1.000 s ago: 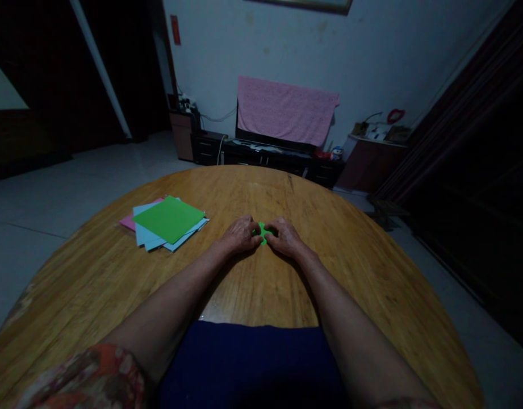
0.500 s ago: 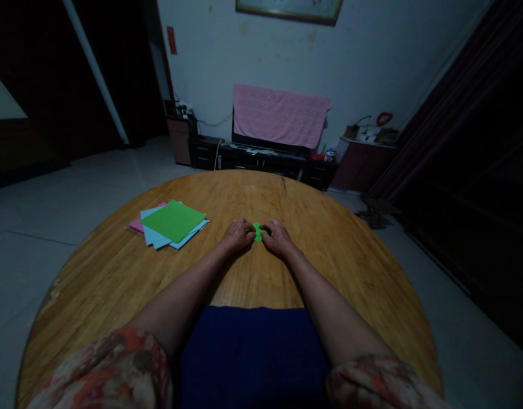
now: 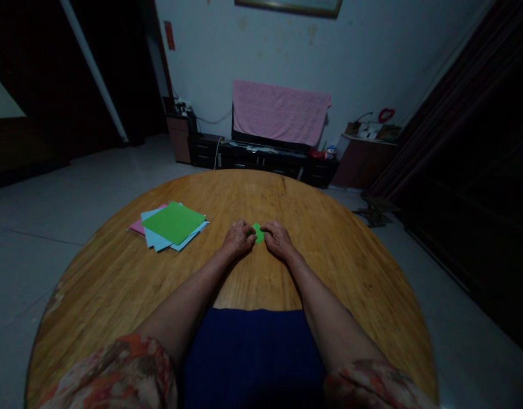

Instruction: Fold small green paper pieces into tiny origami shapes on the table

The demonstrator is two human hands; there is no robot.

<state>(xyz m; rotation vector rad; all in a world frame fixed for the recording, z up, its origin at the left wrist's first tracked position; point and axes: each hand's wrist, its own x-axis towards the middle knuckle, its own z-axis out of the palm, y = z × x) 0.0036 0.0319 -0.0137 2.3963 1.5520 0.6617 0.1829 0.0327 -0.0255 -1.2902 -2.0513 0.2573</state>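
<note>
Bright green paper piece (image 3: 258, 232), small and partly hidden by fingers, sits between the left hand (image 3: 239, 238) and the right hand (image 3: 278, 239). Both hands curl low over the round wooden surface (image 3: 261, 193), fingertips pinching its edges, so its exact shape is hard to make out. Well left of them lies a loose stack of green, pale blue and pink paper sheets (image 3: 174, 223). Floral sleeves (image 3: 116, 375) are cut off by the bottom edge of the head view.
</note>
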